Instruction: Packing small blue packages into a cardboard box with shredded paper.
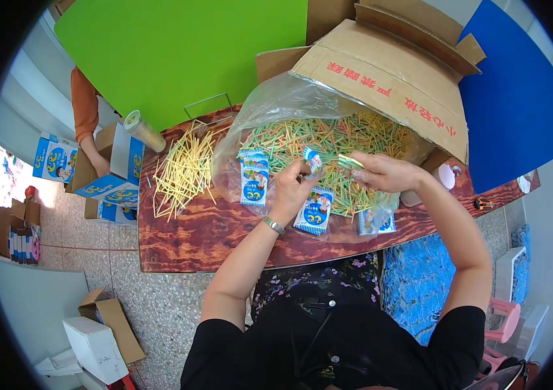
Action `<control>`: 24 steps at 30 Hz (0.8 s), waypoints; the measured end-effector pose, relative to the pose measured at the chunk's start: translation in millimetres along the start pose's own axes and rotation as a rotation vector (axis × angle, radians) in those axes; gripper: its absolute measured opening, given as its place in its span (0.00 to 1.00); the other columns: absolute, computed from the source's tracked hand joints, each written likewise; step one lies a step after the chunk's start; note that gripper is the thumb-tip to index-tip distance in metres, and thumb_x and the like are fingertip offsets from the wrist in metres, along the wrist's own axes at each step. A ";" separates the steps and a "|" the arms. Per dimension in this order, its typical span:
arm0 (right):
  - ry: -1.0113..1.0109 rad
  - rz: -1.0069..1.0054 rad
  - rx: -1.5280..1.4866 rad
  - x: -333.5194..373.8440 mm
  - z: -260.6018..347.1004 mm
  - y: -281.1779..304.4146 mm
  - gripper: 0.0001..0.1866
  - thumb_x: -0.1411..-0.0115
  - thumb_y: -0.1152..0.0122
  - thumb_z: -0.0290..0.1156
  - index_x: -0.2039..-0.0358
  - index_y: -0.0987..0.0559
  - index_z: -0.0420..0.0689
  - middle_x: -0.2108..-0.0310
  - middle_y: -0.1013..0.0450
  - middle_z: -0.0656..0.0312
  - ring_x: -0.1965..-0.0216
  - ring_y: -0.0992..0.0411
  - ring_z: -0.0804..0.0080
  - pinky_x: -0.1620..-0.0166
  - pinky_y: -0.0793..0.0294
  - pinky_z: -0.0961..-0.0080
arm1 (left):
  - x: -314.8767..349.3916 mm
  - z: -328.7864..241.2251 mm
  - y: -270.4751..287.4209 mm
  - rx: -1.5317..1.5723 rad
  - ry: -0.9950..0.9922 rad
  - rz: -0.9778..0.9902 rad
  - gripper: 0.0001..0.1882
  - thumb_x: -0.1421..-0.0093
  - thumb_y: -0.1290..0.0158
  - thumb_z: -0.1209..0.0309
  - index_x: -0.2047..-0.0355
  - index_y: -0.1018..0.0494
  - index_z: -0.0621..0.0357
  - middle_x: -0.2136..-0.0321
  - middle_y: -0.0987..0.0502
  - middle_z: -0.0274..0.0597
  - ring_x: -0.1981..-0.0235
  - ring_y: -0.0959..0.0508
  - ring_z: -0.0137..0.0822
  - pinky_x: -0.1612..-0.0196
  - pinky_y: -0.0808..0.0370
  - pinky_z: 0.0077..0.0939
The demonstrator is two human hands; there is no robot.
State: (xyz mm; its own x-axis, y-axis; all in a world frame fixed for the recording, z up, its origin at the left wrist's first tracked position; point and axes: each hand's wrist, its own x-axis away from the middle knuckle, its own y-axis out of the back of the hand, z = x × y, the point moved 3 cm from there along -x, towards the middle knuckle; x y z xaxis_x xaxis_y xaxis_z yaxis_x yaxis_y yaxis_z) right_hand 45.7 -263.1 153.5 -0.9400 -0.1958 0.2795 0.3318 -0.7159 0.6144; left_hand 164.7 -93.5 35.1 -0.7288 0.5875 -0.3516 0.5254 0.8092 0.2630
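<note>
My left hand (293, 188), with a watch at its wrist, pinches a small blue and white packet (313, 160) upright. Just to its right, my right hand (387, 173) grips a small bundle of thin pastel sticks (349, 161), their ends pointing toward the packet. Beneath both hands spreads a heap of green, yellow and pink sticks (289, 138) on a clear plastic bag (270, 97). Flat packets (254, 185) lie overlapping left of my left hand. Another packet (314, 211) rests below it, and more packets (376, 223) lie partly under the plastic near the table's front edge.
A large cardboard box (387, 81) lies tipped behind the heap. Loose yellow sticks (185, 170) cover the left of the patterned table (179, 250), near a clear cylindrical jar (144, 132). At far left, another person's arm (86, 110) reaches into an open blue-printed carton (111, 156).
</note>
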 end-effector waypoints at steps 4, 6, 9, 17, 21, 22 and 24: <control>0.156 -0.208 0.183 -7.2 14.1 6.8 0.13 0.34 0.52 0.30 0.49 0.33 0.43 0.67 0.31 0.51 0.65 0.29 0.52 0.61 0.29 0.61 | 16.5 -14.9 6.9 0.103 -0.085 0.095 0.07 0.43 0.41 0.72 0.66 0.23 0.62 0.76 0.23 0.39 0.76 0.24 0.29 0.70 0.29 0.23; 0.218 -0.305 0.288 -18.9 6.4 1.1 0.13 0.34 0.51 0.30 0.50 0.32 0.43 0.65 0.31 0.50 0.64 0.29 0.52 0.59 0.29 0.61 | 22.5 -12.8 6.5 0.164 -0.042 0.152 0.07 0.42 0.42 0.72 0.65 0.23 0.62 0.76 0.22 0.38 0.74 0.24 0.26 0.70 0.28 0.22; 0.420 -0.494 0.401 -31.5 14.0 -18.9 0.11 0.36 0.48 0.28 0.54 0.31 0.42 0.66 0.31 0.49 0.61 0.28 0.50 0.58 0.29 0.58 | 27.5 -12.0 5.9 0.262 0.044 0.179 0.08 0.38 0.44 0.70 0.65 0.23 0.63 0.77 0.22 0.32 0.74 0.27 0.19 0.71 0.30 0.21; 0.210 -0.573 0.498 -34.3 12.4 -56.9 0.21 0.49 0.41 0.21 0.53 0.32 0.43 0.62 0.28 0.49 0.64 0.26 0.47 0.64 0.26 0.56 | 33.2 -0.4 9.5 0.337 0.225 0.210 0.11 0.38 0.42 0.69 0.74 0.27 0.63 0.81 0.29 0.25 0.77 0.34 0.15 0.75 0.36 0.16; 0.333 -0.561 0.468 -26.7 16.8 -62.7 0.23 0.48 0.45 0.18 0.50 0.33 0.40 0.64 0.28 0.48 0.66 0.26 0.46 0.66 0.26 0.55 | 33.4 -6.3 9.7 0.347 0.235 0.193 0.09 0.42 0.38 0.70 0.74 0.26 0.61 0.80 0.26 0.26 0.77 0.32 0.15 0.74 0.34 0.16; 0.303 -0.561 0.454 -25.3 13.8 -62.8 0.23 0.48 0.46 0.18 0.49 0.33 0.40 0.62 0.28 0.47 0.64 0.26 0.45 0.65 0.25 0.55 | 33.1 -6.8 10.4 0.347 0.236 0.191 0.09 0.42 0.38 0.70 0.74 0.26 0.61 0.80 0.26 0.26 0.77 0.32 0.15 0.74 0.34 0.16; 0.273 -0.560 0.440 -23.0 11.9 -63.5 0.24 0.47 0.46 0.17 0.48 0.34 0.40 0.60 0.28 0.46 0.63 0.26 0.44 0.63 0.25 0.56 | 32.2 -8.6 12.5 0.341 0.184 0.238 0.06 0.42 0.40 0.75 0.73 0.27 0.61 0.76 0.25 0.26 0.75 0.31 0.15 0.73 0.33 0.15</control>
State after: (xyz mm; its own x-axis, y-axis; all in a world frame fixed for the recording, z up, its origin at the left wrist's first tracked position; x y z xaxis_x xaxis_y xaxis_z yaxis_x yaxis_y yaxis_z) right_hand 47.2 -205.2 116.8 -0.9446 -0.0820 -0.3179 -0.2530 -0.4353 0.8640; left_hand 144.1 -64.5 34.8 -0.6197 0.7716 -0.1434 0.7801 0.6257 -0.0046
